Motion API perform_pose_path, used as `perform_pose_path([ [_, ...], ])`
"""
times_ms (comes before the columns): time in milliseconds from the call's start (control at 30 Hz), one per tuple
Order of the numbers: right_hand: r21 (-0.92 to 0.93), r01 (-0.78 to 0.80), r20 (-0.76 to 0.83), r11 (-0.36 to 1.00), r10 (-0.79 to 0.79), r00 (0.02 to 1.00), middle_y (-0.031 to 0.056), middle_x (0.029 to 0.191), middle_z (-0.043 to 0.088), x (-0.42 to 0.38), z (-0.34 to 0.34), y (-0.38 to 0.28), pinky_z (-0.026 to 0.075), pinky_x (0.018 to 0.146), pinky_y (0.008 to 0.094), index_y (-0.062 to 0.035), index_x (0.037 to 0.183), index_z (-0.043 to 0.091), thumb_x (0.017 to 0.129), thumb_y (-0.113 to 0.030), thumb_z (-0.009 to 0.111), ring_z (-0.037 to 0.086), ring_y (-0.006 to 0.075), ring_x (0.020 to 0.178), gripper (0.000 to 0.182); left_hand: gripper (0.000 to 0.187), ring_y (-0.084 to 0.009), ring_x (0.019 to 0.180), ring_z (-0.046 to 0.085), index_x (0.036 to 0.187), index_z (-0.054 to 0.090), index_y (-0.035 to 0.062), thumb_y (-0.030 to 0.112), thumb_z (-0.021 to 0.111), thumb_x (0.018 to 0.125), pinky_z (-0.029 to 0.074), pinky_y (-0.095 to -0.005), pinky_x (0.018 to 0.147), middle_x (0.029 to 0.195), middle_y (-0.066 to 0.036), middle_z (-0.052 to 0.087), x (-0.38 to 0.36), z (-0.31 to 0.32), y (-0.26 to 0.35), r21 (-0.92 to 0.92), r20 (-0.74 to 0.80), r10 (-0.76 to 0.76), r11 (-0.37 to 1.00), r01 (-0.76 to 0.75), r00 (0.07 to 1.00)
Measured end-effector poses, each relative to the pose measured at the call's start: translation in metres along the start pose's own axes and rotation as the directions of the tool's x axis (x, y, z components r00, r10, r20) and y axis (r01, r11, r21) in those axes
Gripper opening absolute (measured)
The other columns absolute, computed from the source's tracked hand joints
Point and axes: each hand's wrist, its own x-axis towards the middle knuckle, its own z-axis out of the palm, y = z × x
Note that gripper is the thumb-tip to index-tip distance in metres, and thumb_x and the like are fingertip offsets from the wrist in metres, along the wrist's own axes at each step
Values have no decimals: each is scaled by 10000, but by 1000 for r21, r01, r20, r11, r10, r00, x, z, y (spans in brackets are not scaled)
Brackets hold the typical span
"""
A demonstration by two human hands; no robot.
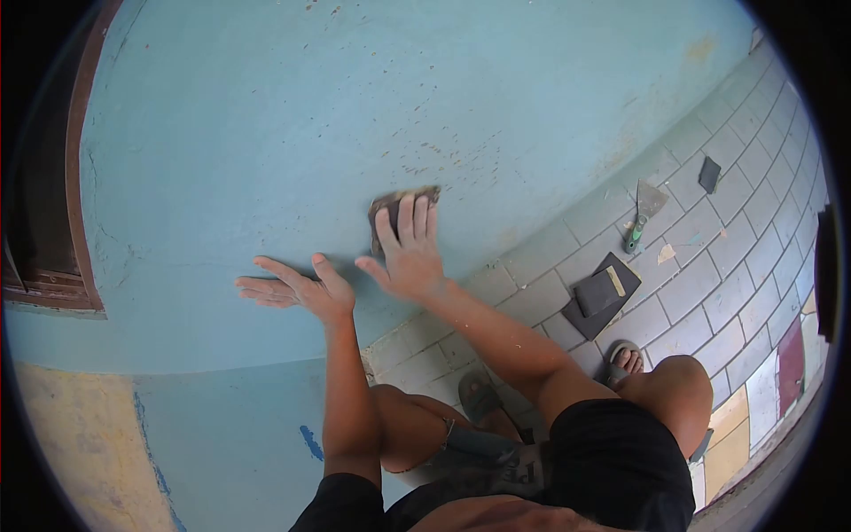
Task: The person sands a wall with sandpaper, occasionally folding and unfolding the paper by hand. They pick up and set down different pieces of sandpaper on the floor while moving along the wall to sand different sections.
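Note:
Against the light blue wall [222, 177], my right hand [411, 253] presses a dark, worn sheet of sandpaper [383, 209] flat under its fingers, with the thumb held out to the left. Chipped spots mark the paint just above the sheet. My left hand [301, 288] is at the wall to the left of it, fingers spread and nothing in its grasp. Both hands look dusty.
On the grey tiled floor [691, 266] at right lie dark sheets [596, 297], a green-handled scraper [636, 232] and a small dark piece [709, 175]. A brown window frame [80, 177] borders the wall at left. My sandalled feet are below.

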Motion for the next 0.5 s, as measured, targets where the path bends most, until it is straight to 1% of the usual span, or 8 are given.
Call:
perform_pose_path([
  [33, 2, -13, 2, 1000, 13, 1000, 403, 1616, 104, -4, -5, 4, 147, 1134, 751, 67, 1545, 305, 979, -632, 518, 107, 631, 1475, 924, 908, -525, 1521, -164, 1656, 96, 102, 622, 459, 1006, -83, -716, 1142, 1679, -264, -165, 0, -3, 2, -2, 11, -9, 1000, 9, 1000],
  [100, 50, -6, 184, 999, -3, 983, 393, 1624, 96, 5, -20, 24, 155, 1133, 750, 65, 1554, 286, 975, -650, 513, 107, 625, 1479, 948, 918, -528, 1519, -166, 1657, 87, 101, 626, 463, 1004, -81, -716, 1143, 1679, -260, -169, 11, -10, -1, -1, 19, -1, 1000, 1, 1000],
  [167, -10, -116, -324, 993, 106, 940, 380, 1640, 57, 90, -61, 62, 110, 1177, 685, 55, 1595, 178, 1009, -609, 477, 64, 587, 1505, 934, 952, -526, 1518, -173, 1657, 61, 101, 642, 477, 993, -67, -724, 1140, 1678, -258, -179, 14, -25, -8, 98, 60, 91, 990, -97, 994],
  [200, 41, -248, -422, 968, 242, 874, 379, 1641, 53, 131, -91, 78, 77, 1209, 624, 56, 1604, 115, 1042, -532, 453, 53, 563, 1515, 881, 952, -526, 1518, -173, 1657, 61, 101, 642, 477, 993, -67, -724, 1140, 1678, -258, -179, 15, -29, -10, 99, 64, 82, 991, -88, 995],
  [233, 52, -356, -476, 933, 337, 812, 369, 1646, 55, 166, -115, 100, 85, 1228, 570, 54, 1607, 82, 1056, -477, 436, 55, 545, 1522, 843, 968, -527, 1517, -176, 1656, 54, 95, 654, 478, 989, -63, -727, 1138, 1677, -259, -182, 14, -33, -12, 62, 97, 47, 997, -54, 994],
  [333, 174, -322, -482, 931, 366, 796, 369, 1645, 64, 193, -156, 121, 88, 1235, 552, 52, 1609, 87, 1057, -456, 429, 68, 546, 1519, 823, 979, -526, 1518, -175, 1654, 52, 85, 671, 466, 989, -62, -731, 1135, 1674, -266, -182, 7, -20, -9, 40, 91, 22, 999, -26, 996],
  [400, 90, -362, -515, 928, 354, 780, 370, 1644, 45, 128, -82, 89, 72, 1197, 658, 59, 1602, 133, 1030, -584, 440, 74, 566, 1512, 914, 974, -526, 1521, -170, 1653, 56, 80, 675, 452, 993, -65, -732, 1133, 1673, -271, -181, 2, -3, -4, 26, 23, 34, 999, -34, 999],
  [500, 53, -192, -147, 980, 197, 969, 377, 1640, 28, -24, 14, 11, 149, 1152, 729, 67, 1594, 152, 997, -615, 504, 76, 637, 1475, 973, 958, -509, 1530, -163, 1651, 57, 66, 671, 423, 1005, -80, -731, 1129, 1669, -277, -185, -3, 12, 4, 53, -37, 83, 995, -81, 996],
])
